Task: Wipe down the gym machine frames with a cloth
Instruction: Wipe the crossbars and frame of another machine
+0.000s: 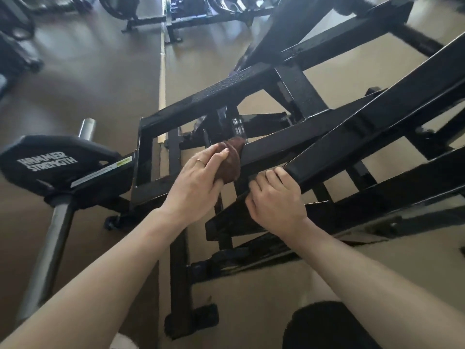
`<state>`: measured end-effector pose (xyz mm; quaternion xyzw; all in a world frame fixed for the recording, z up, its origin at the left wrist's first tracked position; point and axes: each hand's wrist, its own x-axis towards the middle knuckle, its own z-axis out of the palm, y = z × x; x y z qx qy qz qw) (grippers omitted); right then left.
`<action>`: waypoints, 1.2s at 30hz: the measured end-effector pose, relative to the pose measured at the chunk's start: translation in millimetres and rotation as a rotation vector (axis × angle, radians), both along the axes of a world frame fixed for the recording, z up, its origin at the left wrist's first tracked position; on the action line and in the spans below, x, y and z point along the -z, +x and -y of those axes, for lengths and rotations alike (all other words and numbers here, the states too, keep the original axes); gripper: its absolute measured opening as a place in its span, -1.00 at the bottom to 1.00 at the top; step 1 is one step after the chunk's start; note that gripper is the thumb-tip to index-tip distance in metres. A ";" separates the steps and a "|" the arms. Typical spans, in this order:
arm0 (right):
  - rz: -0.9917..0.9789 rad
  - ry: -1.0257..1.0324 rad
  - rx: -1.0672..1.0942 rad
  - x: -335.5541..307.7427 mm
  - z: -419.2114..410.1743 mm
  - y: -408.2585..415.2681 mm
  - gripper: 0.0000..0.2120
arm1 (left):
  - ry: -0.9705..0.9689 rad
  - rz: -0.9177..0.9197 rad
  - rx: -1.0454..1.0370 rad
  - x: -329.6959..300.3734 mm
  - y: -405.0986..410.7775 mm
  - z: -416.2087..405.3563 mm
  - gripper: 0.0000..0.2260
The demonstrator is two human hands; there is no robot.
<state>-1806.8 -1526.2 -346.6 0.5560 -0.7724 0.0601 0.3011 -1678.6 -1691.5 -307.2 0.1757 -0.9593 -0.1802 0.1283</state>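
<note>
The brown cloth (230, 161) is bunched into a wad and pressed against a black square-section beam (271, 144) of the machine frame, at the point where that beam runs under the upright post carrying a white-lettered label (237, 124). The cloth is judged soft, light and freely deformable; it should conform to flat faces and edges alike, and is best held gathered in the palm so that no loose end trails.

The cloth is held by the left hand (198, 182): the fingers are curled over its top, the thumb closes from below, and the grip is thus wrapped round the wad. A ring is worn on one finger.

The right hand (275, 197) lies just beside the cloth, on the neighbouring beam (377, 122); its fingers are hooked over the beam's end edge, apparently as a brace.

The frame itself is judged rigid, heavy and immovable. Its painted surface is glossy and probably slick, so firm pressure is advisable.

Further from the cloth, a grey bar (47, 250) and a black plate lettered "HAMMER STRENGTH" (50, 161) are noted. Other machines stand on the brown floor (100, 71) beyond.
</note>
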 end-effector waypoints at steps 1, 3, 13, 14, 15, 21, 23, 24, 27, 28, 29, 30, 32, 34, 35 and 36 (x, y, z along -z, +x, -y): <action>0.012 0.021 0.003 -2.3 -1.8 0.7 -0.67 | -0.003 0.016 0.005 0.0 5.5 1.7 -0.50; 0.038 0.064 0.015 -7.9 -4.9 3.5 -0.67 | 0.009 0.041 0.006 -0.2 23.5 4.9 -0.51; 0.202 0.173 0.071 -21.5 -10.2 13.9 -0.70 | 0.136 0.099 -0.212 2.0 72.7 6.0 -0.53; 0.198 0.167 0.067 -20.6 -10.2 12.9 -0.70 | 0.139 0.091 -0.214 2.8 72.4 4.5 -0.53; 0.194 0.162 0.063 -20.3 -10.4 11.6 -0.69 | 0.132 0.083 -0.212 3.6 71.9 3.2 -0.53; 0.203 0.158 0.056 -18.6 -10.9 11.5 -0.70 | 0.092 0.076 -0.156 5.5 73.5 9.3 -0.51; 0.217 0.144 0.040 -19.2 -12.1 10.5 -0.73 | 0.069 0.081 -0.121 3.4 71.4 12.8 -0.50; 0.230 0.104 0.020 -19.7 -13.6 10.9 -0.77 | 0.053 0.085 -0.105 2.3 68.4 14.3 -0.50; 0.284 -0.140 -0.051 -29.1 -17.8 16.1 -0.88 | 0.011 0.076 -0.035 -3.5 52.4 19.3 -0.55; 0.282 -0.222 -0.050 -37.6 -19.4 15.5 -0.89 | -0.004 0.063 0.008 -4.9 43.8 20.8 -0.56; 0.264 -0.292 -0.029 -48.9 -21.4 11.4 -0.89 | -0.015 0.049 0.056 -5.7 33.0 21.7 -0.56; 0.232 -0.349 0.007 -61.6 -22.6 4.2 -0.90 | -0.020 0.031 0.107 -6.2 19.7 21.6 -0.56; 0.165 -0.430 0.113 -82.7 -24.1 -14.5 -0.92 | -0.028 -0.004 0.216 -8.5 -11.5 15.0 -0.58; 0.116 -0.462 0.196 -90.4 -22.1 -29.4 -0.94 | -0.061 -0.041 0.307 -13.7 -41.9 3.3 -0.62; 0.071 -0.437 0.234 -88.7 -20.1 -31.7 -0.89 | -0.077 -0.059 0.343 -16.4 -53.0 -1.2 -0.62; 0.018 -0.394 0.256 -83.4 -16.9 -31.9 -0.84 | -0.094 -0.072 0.364 -17.6 -58.2 -2.4 -0.61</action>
